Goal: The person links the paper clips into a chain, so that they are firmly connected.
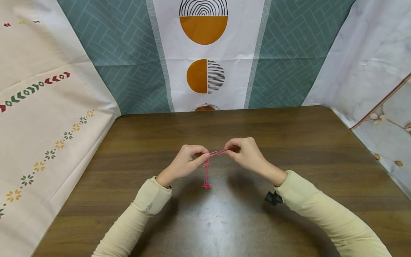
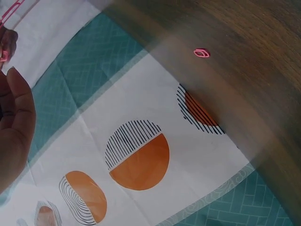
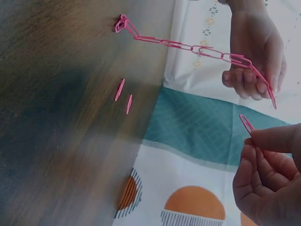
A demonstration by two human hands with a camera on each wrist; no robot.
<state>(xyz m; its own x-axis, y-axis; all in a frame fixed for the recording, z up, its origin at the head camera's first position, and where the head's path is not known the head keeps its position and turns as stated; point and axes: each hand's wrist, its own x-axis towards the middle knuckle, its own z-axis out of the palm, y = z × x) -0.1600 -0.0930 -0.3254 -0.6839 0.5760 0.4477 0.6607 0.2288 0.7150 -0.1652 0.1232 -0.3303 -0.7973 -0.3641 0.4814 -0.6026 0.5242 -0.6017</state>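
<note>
The person's left hand (image 1: 184, 160) is closed in a pinch, thumb against fingertips, gripping the upper end of a pink paper clip chain (image 3: 200, 49). The chain droops from that hand toward the tabletop (image 1: 273, 125), its lower links bunched together; whether they rest on the wood I cannot tell. The right hand (image 1: 247, 153) faces it, also pinching: thumb and index finger meet on one end of a single pink clip (image 3: 246, 123), whose other end sticks out toward the left hand, while the remaining fingers curl in below. The two hands are near each other above the middle of the tabletop, with the last link of the chain and the single clip between them; the right wrist view shows these two just apart. Two loose paper clips (image 3: 120, 90) lie side by side on the tabletop, not touching. In the left wrist view only part of the left hand shows, at the edge. Pale sleeves (image 1: 330, 214) cover both forearms.
</note>
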